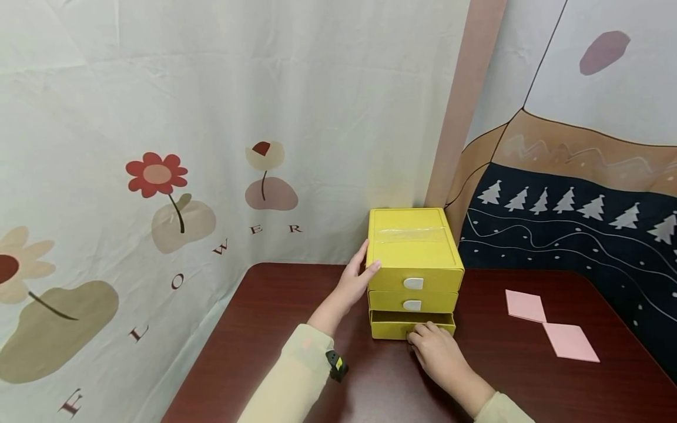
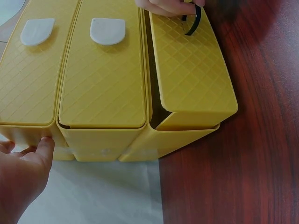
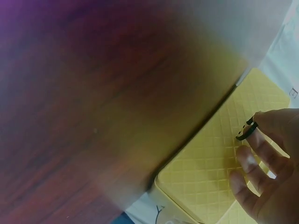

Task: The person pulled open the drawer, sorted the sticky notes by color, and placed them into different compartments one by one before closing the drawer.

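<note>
Head view: bottom drawer (image 1: 390, 331) fronts right hand (image 1: 436, 354).

Here's bright yellow on the boxy three-drawer plastic unit (image 1: 407, 255), lattice running across its drawer fronts (image 2: 96, 84), white on the rounded tab handles (image 2: 107, 31); deep red-brown streaks on the wood-grained tabletop (image 1: 275, 329), pale pink on two flat squares (image 1: 571, 342)

the sleeves (image 1: 288, 376) are pale yellow-green, and a black, yellow-marked device (image 1: 337, 365) sits by the left cuff (image 1: 313, 339).
</note>
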A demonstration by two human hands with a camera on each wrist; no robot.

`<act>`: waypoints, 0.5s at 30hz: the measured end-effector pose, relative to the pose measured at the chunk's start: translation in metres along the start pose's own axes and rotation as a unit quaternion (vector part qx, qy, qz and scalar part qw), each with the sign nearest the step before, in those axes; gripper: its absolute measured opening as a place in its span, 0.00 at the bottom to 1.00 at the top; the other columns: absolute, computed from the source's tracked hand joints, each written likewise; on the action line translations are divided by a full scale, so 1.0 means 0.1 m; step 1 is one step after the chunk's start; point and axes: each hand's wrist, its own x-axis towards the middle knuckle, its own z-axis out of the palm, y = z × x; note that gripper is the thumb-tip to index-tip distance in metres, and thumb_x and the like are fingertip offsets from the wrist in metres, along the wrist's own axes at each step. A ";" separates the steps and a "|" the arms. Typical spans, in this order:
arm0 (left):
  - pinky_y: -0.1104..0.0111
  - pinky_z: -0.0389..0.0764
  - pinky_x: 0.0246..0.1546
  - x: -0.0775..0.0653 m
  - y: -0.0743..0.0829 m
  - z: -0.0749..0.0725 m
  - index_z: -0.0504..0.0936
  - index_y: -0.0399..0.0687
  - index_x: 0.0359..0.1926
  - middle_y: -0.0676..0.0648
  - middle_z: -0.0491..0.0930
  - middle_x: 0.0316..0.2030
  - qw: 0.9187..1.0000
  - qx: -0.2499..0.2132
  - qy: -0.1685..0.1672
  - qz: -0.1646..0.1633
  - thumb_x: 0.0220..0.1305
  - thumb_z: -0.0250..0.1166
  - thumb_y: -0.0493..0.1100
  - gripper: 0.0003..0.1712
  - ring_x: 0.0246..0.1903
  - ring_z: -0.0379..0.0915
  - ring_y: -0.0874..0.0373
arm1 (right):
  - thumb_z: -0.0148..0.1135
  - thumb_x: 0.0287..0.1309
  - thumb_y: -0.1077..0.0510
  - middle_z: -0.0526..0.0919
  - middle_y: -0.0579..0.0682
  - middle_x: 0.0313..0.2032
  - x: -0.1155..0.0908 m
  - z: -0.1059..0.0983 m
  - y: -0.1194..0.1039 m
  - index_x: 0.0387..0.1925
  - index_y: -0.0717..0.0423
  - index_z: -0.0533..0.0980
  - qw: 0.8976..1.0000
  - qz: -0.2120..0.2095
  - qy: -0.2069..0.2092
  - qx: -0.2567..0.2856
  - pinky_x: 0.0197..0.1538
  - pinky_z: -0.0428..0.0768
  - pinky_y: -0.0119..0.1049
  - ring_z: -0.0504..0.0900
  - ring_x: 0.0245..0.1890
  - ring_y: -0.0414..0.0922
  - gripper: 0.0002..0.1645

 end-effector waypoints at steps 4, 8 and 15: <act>0.48 0.47 0.70 0.00 -0.01 0.00 0.43 0.57 0.75 0.47 0.40 0.75 1.000 -0.003 0.003 -0.001 0.71 0.53 0.50 0.39 0.73 0.34 0.48 | 0.74 0.42 0.57 0.77 0.42 0.28 -0.02 0.00 0.00 0.26 0.46 0.80 1.000 -0.003 0.002 0.001 0.29 0.74 0.38 0.74 0.30 0.43 0.09; 0.47 0.46 0.69 0.00 -0.01 0.00 0.43 0.57 0.75 0.46 0.40 0.75 1.000 -0.006 0.002 0.000 0.71 0.53 0.50 0.39 0.73 0.34 0.48 | 0.74 0.43 0.57 0.76 0.42 0.29 -0.03 0.00 0.00 0.26 0.46 0.80 1.000 -0.003 -0.003 -0.001 0.29 0.74 0.37 0.73 0.30 0.42 0.08; 0.47 0.46 0.69 0.00 -0.01 0.00 0.43 0.57 0.75 0.47 0.40 0.75 1.000 -0.004 0.001 0.001 0.71 0.53 0.50 0.39 0.73 0.34 0.48 | 0.75 0.40 0.58 0.76 0.41 0.30 -0.05 -0.03 0.01 0.26 0.46 0.80 1.000 -0.004 -0.004 -0.004 0.28 0.74 0.35 0.72 0.31 0.42 0.10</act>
